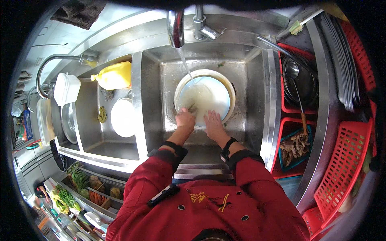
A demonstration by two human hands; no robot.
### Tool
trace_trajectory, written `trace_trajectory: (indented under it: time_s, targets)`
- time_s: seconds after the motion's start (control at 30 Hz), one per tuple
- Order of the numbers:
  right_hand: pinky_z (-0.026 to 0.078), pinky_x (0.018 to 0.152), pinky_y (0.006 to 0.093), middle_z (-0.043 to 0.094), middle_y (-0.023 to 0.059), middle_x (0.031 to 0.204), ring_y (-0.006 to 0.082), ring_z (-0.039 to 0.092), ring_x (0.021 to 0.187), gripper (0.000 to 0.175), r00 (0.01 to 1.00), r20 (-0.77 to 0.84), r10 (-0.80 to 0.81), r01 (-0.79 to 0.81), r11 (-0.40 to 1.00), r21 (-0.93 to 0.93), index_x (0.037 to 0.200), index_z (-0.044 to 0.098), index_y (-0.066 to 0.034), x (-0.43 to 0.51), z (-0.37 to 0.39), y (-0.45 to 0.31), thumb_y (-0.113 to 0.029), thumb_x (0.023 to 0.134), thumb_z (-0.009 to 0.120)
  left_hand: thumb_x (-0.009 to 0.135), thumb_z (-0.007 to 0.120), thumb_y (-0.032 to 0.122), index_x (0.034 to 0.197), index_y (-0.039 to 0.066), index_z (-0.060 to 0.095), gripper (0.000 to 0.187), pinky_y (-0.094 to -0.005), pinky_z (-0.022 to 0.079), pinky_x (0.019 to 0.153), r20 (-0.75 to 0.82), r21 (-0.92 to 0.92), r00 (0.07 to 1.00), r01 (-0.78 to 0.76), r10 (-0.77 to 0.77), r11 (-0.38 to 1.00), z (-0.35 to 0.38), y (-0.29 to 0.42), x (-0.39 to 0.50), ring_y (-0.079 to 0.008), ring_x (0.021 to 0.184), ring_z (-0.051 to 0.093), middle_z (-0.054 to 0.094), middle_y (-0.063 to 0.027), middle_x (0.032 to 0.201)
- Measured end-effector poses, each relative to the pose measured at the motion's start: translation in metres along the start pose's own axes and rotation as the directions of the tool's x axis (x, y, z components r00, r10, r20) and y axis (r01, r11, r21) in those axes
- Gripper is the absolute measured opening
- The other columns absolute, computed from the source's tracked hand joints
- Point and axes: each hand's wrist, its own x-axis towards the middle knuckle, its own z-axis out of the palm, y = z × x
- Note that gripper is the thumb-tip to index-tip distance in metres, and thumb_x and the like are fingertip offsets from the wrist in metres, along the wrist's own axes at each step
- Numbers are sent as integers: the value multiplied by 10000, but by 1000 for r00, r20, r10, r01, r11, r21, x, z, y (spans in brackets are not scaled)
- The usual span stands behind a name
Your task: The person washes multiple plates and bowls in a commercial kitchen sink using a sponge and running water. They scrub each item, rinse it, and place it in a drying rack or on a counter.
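Note:
A pale blue round dish (223,90) rests in the mouth of a wide cream-rimmed pot (231,104) on the floor of a steel sink. Cloudy water covers much of the dish, and a stream falls onto it from the faucet (175,30). At the dish's near left side my left hand (185,118) is curled around a small dark scrubber (192,107), whose exact kind is blurred. My right hand (214,122) lies with fingers spread on the near edge of the dish, holding nothing between them.
The left basin holds a yellow jug (116,75), a white round container (123,117) and a crumpled green cloth (102,114). At right, a long-handled ladle (292,70) lies over red baskets (281,126), near a teal tray of meat pieces (295,147). Stacked dark trays (340,60) stand beyond.

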Motion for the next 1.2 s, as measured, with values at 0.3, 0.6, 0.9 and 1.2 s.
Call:
trace_trajectory:
  time_s: [0.3, 0.6, 0.9, 1.2]
  targets:
    - [322, 970, 514, 484, 236, 1230, 419, 441, 1138, 530, 997, -65, -41, 34, 994, -105, 1271, 451, -12, 10, 23, -22, -196, 793, 587, 811, 497, 238, 984, 49, 643, 295, -451, 526, 744, -15, -373, 998, 49, -59, 926, -5, -82, -80, -367, 859, 639, 597, -224, 1013]
    - [502, 648, 421, 589, 182, 842, 338, 597, 741, 234, 978, -166, -127, 110, 988, -113, 967, 558, 30, 9, -2, -54, -77, 759, 541, 782, 505, 238, 831, -9, 637, 285, -481, 493, 758, -93, -631, 987, 41, -128, 775, 9, -126, -134, -403, 840, 610, 615, -254, 874]
    - [497, 658, 439, 615, 244, 726, 391, 623, 719, 236, 947, -274, 167, -46, 916, 400, 825, 640, 18, 25, -98, -53, -207, 757, 634, 809, 454, 152, 888, -39, 572, 238, -463, 452, 725, -305, -906, 908, -184, -286, 381, 1, -128, -140, -433, 824, 583, 600, -277, 826]
    - [476, 660, 284, 663, 61, 831, 120, 589, 711, 195, 931, -111, 347, 32, 227, 973, 984, 629, 49, 13, -150, -45, 6, 811, 550, 868, 528, 112, 1080, -20, 538, 250, -302, 466, 709, -462, -868, 843, -493, -274, -55, -53, -60, -114, -156, 794, 576, 620, -116, 905]
